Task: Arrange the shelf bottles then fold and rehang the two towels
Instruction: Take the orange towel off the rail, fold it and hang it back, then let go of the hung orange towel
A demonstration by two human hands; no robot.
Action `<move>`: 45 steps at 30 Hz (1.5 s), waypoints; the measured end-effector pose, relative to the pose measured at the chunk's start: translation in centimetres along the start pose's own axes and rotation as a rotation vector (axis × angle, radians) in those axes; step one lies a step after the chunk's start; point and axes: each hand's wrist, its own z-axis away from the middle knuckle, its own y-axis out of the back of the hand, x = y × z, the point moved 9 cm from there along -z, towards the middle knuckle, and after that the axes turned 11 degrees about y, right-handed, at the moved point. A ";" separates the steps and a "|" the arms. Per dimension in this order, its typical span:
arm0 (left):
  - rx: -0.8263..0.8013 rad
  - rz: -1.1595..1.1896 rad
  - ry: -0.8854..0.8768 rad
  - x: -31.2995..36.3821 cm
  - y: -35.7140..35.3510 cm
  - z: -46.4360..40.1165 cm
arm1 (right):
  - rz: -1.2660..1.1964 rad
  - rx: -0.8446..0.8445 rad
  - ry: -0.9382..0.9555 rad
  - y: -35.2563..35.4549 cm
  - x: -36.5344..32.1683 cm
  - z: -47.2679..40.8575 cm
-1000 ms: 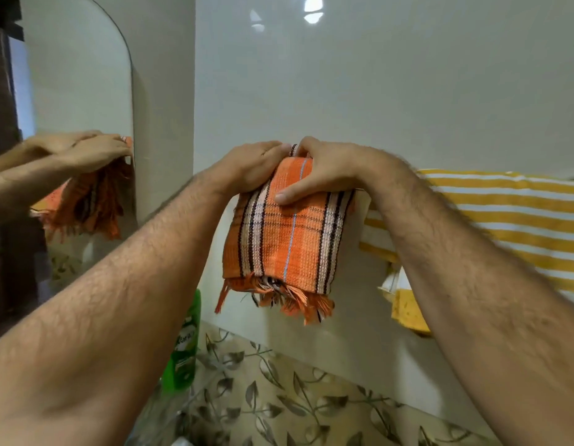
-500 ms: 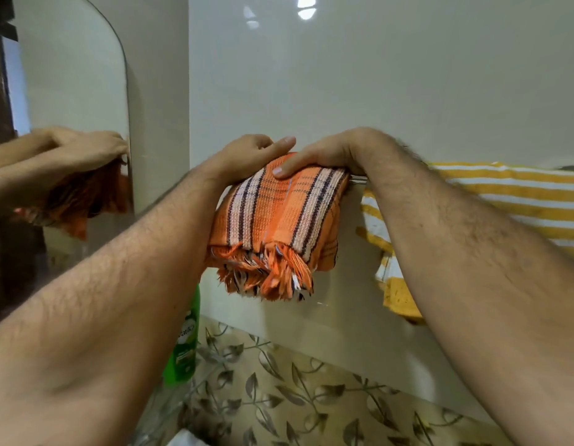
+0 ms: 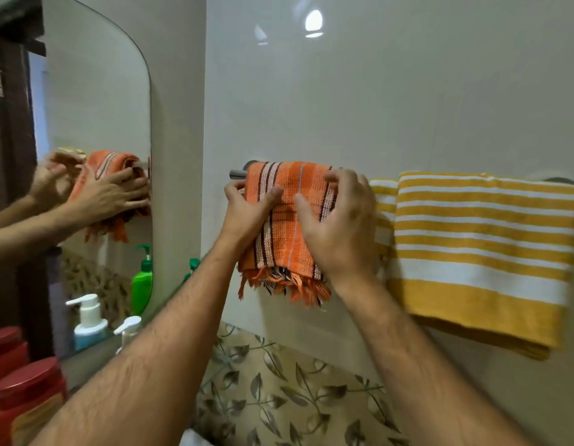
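Note:
A folded orange plaid towel (image 3: 290, 233) with a fringed lower edge hangs over the left end of a metal towel bar (image 3: 236, 174) on the wall. My left hand (image 3: 247, 217) grips the towel's left edge, thumb across the front. The towel's right side is held by my right hand (image 3: 340, 230), fingertips curled at the top near the bar and thumb on the front. A folded yellow and white striped towel (image 3: 482, 252) hangs on the same bar just to the right. A green pump bottle (image 3: 191, 267) shows partly behind my left forearm.
A mirror (image 3: 96, 123) on the left wall reflects my hands and the towel. On the shelf below it stand a white pump bottle (image 3: 128, 328) and a red-lidded jar (image 3: 28, 391). A leaf-patterned tile band (image 3: 279, 391) runs under the towels.
The orange towel went from being pressed at the bar under my hands to hanging draped over it. Both hands slid down onto its front sides. The view has drawn back.

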 end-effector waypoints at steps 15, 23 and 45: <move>-0.210 0.045 0.132 -2.3 -0.8 -1.5 | -0.548 -0.408 -0.637 -6.5 9.1 4.5; -0.066 -0.266 0.210 -7.3 0.4 -0.9 | -0.257 -0.394 -0.590 -7.2 10.8 7.6; 0.385 -0.865 -0.171 -9.9 0.6 15.1 | -0.373 -0.628 -0.585 -9.1 7.7 21.7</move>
